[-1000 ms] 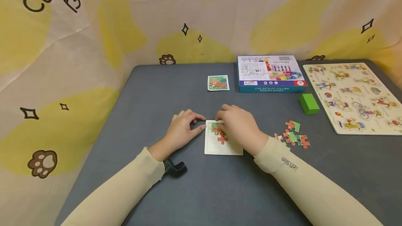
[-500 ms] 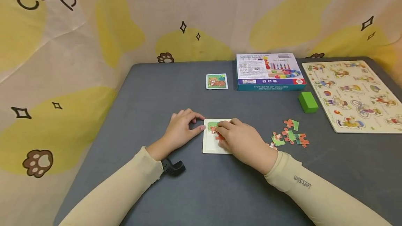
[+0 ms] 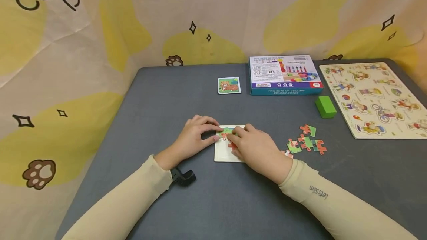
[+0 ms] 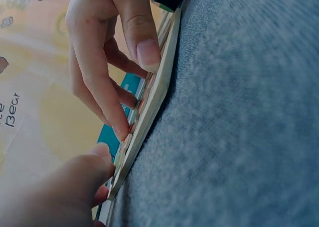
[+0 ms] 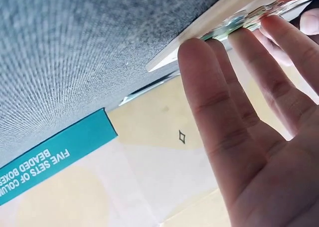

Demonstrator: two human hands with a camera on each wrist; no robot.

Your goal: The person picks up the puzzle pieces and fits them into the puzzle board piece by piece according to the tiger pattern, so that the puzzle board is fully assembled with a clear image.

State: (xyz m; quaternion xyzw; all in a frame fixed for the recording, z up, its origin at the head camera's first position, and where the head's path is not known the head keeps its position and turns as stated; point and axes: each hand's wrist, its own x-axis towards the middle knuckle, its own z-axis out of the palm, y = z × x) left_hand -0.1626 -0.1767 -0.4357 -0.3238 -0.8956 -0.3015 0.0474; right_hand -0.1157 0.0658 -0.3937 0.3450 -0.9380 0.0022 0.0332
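Observation:
A small cream puzzle board (image 3: 221, 155) lies flat between both hands, with green and orange jigsaw pieces (image 3: 227, 130) along its upper part. My left hand (image 3: 191, 136) is at the board's left edge, thumb by the rim and index fingertip at the upper-left piece. From the right, my right hand (image 3: 261, 151) reaches over the board. Its fingertips touch the pieces, as the left wrist view shows, with the thumb (image 4: 148, 55) apart from them near the board's near side. That hand hides the board's right half in the head view.
Several loose jigsaw pieces (image 3: 307, 142) lie right of the board. Behind stand a picture card (image 3: 229, 85), a flat beading-set box (image 3: 285, 77) and a green block (image 3: 325, 106). A large wooden picture board (image 3: 373, 99) occupies the far right.
My right hand has lowered and turned, its fingertips now on the pieces. My left index finger has moved from the board's corner onto the upper-left piece. The pieces now sit further left.

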